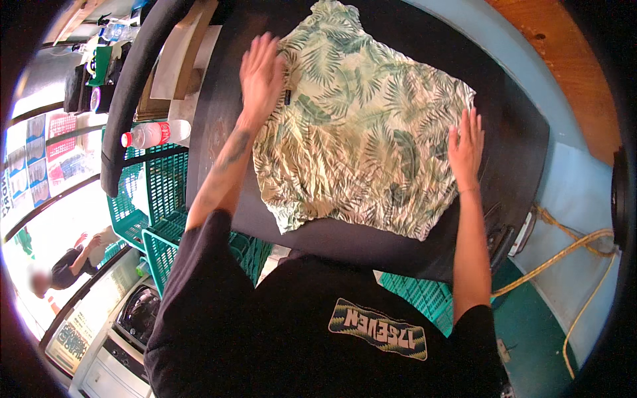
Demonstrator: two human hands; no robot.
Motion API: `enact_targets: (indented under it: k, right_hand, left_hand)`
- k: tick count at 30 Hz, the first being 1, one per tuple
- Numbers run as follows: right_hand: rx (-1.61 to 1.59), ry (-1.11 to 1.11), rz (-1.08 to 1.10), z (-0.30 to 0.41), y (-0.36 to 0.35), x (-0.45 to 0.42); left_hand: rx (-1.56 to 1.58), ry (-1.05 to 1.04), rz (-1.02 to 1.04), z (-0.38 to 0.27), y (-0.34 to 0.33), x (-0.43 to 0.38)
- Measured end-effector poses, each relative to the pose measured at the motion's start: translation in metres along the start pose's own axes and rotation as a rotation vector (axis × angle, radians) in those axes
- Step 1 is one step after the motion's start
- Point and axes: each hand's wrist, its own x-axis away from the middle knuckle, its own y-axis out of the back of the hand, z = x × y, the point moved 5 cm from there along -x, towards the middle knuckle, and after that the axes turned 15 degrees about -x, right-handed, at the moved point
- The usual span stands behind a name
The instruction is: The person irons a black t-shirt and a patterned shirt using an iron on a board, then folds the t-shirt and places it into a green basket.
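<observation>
A wrinkled garment point(358, 129) with a green palm-leaf print on pale cloth lies spread on a dark padded table point(348, 246). A small dark label point(287, 97) shows at its left side. My left hand point(261, 72), slightly blurred, is stretched flat at the upper left edge of the cloth; whether it touches is unclear. Over at the right edge, my right hand point(466, 147) lies flat with its fingers extended, partly over the fabric. Neither hand grips anything.
Left of the table stands a plastic bottle point(154, 134) with a red cap, near teal plastic baskets point(164, 184). A dark padded bar point(134, 94) curves past them. Yellow hose or cord point(557, 258) hangs at the right. Another person point(69, 266) is at far left.
</observation>
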Motion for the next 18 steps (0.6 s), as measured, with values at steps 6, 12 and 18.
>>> enact_targets:
  k: [6, 12, 18]
  right_hand:
    - [0.090, -0.069, 0.001, 0.024, -0.014, 0.138]
    - [0.022, 0.018, -0.111, 0.023, 0.033, 0.141]
    - [-0.532, 0.250, 0.051, 0.081, 0.051, 0.237]
  left_hand:
    - [-0.412, -0.019, 0.300, 0.036, 0.037, 0.131]
    - [-0.280, 0.039, 0.161, 0.005, 0.078, 0.145]
    - [-0.064, 0.024, 0.386, -0.099, 0.128, 0.287]
